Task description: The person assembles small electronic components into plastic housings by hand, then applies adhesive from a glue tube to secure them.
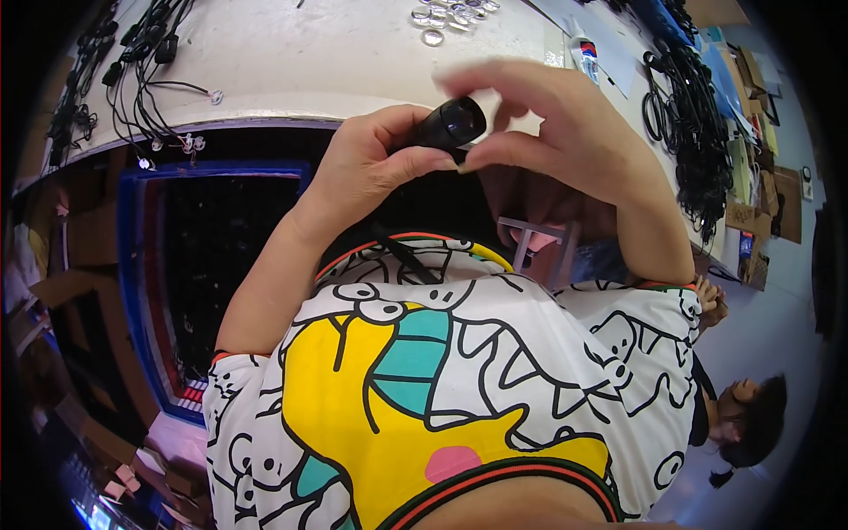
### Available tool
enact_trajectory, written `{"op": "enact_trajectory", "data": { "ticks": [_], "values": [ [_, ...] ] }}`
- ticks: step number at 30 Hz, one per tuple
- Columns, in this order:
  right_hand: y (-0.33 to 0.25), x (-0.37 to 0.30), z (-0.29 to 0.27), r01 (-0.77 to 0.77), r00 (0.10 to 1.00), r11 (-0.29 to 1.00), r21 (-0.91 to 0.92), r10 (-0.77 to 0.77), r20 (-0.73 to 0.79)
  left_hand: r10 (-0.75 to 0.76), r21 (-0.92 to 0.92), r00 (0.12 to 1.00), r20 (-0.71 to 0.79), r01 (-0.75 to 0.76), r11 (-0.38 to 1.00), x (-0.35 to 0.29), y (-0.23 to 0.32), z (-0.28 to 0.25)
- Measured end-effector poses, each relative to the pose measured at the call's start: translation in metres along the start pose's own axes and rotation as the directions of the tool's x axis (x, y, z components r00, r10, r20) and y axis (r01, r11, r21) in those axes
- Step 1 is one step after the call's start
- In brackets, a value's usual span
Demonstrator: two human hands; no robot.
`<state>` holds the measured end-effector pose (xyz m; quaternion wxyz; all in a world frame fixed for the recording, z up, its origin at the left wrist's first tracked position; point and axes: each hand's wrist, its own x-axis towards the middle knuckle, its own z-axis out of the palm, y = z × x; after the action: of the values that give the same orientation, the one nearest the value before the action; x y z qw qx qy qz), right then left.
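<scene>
Black tube (455, 124) is at the near edge of the table (283, 62), between the hands. At far left, cables (146, 75) trail over that edge. The person's left hand (375, 155) grips the tube, hiding its left end; its long axis slants up rightward, wide end toward the right hand (561, 124) — curled wide, forefinger blurred, contact with the tube impossible to tell. Clear rings (455, 12) lie beyond; farther right, a white bottle (585, 55) — partly covered by that hand — and tangled cords (698, 132).

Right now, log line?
left hand: holds black cylinder | right hand: open beside it | table: clear round pieces, black cables, tube
</scene>
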<state>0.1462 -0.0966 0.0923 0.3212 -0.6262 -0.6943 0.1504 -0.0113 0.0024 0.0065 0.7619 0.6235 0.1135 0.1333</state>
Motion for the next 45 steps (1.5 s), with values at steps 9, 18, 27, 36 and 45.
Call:
{"op": "enact_trajectory", "data": {
  "ticks": [9,18,27,36,45],
  "values": [
    [0.001,-0.004,-0.001,-0.129,0.967,0.983,-0.128,0.154,0.202,0.07,0.204,0.995,-0.067,-0.055,0.977,-0.001,0.001,0.002],
    [-0.016,0.012,-0.01,-0.369,0.799,0.906,-0.208,0.424,0.427,0.229,0.388,0.966,-0.117,-0.168,0.906,-0.006,-0.001,-0.004],
    [-0.003,-0.007,0.01,-0.138,0.984,0.986,0.098,0.126,0.125,0.072,0.214,0.992,-0.099,-0.05,0.976,-0.008,0.002,-0.003],
    [0.025,-0.012,0.025,-0.181,0.972,0.8,0.572,0.235,-0.022,0.068,-0.03,0.961,-0.269,-0.079,0.996,0.007,0.001,0.008],
    [0.028,-0.006,-0.008,-0.355,0.923,0.919,-0.172,0.374,0.09,-0.003,-0.107,0.974,-0.225,-0.021,0.994,0.006,-0.004,-0.004]
  ]
}}
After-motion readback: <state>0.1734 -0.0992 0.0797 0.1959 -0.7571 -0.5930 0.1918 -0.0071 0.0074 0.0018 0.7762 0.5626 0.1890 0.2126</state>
